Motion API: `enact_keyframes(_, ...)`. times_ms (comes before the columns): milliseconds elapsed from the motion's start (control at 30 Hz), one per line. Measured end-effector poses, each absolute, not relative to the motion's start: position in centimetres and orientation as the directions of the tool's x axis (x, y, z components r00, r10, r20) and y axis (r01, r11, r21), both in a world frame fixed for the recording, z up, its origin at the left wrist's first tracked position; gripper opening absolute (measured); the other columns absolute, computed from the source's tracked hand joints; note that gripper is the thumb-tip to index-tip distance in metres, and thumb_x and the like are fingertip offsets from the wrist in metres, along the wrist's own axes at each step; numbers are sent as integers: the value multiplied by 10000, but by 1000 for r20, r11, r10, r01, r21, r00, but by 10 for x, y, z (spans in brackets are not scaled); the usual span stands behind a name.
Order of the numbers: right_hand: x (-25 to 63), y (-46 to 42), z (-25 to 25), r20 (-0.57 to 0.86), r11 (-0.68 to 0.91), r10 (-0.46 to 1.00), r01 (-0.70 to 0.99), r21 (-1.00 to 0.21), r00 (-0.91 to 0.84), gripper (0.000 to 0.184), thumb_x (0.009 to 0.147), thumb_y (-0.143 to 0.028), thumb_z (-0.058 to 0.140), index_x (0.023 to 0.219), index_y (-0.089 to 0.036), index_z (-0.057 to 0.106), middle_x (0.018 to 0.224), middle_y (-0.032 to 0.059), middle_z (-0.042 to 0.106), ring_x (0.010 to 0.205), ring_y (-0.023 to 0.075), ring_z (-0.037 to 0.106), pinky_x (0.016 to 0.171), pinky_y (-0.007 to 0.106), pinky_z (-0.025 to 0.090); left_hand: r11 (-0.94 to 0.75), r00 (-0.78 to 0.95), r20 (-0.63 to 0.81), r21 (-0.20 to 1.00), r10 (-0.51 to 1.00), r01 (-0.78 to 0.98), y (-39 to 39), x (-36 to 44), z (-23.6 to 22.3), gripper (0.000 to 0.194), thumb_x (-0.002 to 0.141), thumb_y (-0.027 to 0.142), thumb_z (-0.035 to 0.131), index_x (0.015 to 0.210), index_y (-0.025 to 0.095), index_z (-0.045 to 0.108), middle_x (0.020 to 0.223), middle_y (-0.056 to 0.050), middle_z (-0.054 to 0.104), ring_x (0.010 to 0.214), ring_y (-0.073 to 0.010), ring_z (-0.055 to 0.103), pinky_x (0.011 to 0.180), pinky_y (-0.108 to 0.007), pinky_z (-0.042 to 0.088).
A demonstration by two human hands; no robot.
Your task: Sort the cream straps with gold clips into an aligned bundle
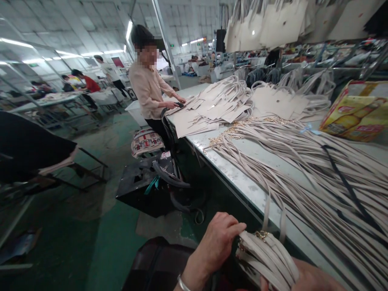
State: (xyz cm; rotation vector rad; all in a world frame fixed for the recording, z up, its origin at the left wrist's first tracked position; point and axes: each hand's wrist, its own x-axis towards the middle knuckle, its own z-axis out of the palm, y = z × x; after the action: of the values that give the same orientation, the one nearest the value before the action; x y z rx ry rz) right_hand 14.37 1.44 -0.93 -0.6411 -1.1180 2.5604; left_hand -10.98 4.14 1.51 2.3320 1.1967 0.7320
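A thick bundle of beige bag straps is at the bottom of the view, with gold-coloured metal clasps showing near its top. My right hand is wrapped around the bundle from the right, partly cut off by the frame edge. At the bundle's left end is my left hand, its fingers curled and closed against the strap ends; its fingertips are partly hidden. Beside the hands, many more loose straps lie across the table, their gold clasps gathered at the far end.
Flat beige bag pieces are piled farther along the table, where another person stands working. A yellow printed carton sits at the right. Finished-looking bags hang above. A black box stands on the floor left of the table.
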Motion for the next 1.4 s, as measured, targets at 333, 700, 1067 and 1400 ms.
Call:
enact_keyframes(333,132,11,-15,-269,-697,640,-396,-598,-720,304,774,-346,775,953,-138,645,488,-65,414,372,50,276,376,145,293,-296,141,271,704,952,645,42,-89,6,369,873,129,501,1225,190,593,1314,-112,509,1238,-237,453,1060,-454,391)
enact_keyframes(700,90,39,14,-360,-542,837,-533,-650,-412,324,845,-303,777,742,-172,498,582,-54,391,490,72,322,493,172,423,367,422,-207,865,883,-342,1,-17,-39,668,347,361,940,885,141,611,985,-56,601,978,-194,566,909,-304,475)
enact_keyframes(1067,41,120,77,-343,-539,841,-705,-461,-419,330,660,-50,831,804,-138,547,657,-68,461,526,52,446,585,197,546,299,256,-243,931,936,-208,20,-65,-20,419,591,413,831,760,93,620,637,10,566,550,-52,458,510,-179,340)
enact_keyframes(1400,-12,131,42,12,-561,685,-538,-629,-728,686,688,-646,814,1150,-176,623,1235,87,611,1206,269,509,1015,387,453,4,42,-3,1000,999,-8,47,-155,92,377,673,390,801,729,106,560,525,56,498,448,-30,413,438,-156,328)
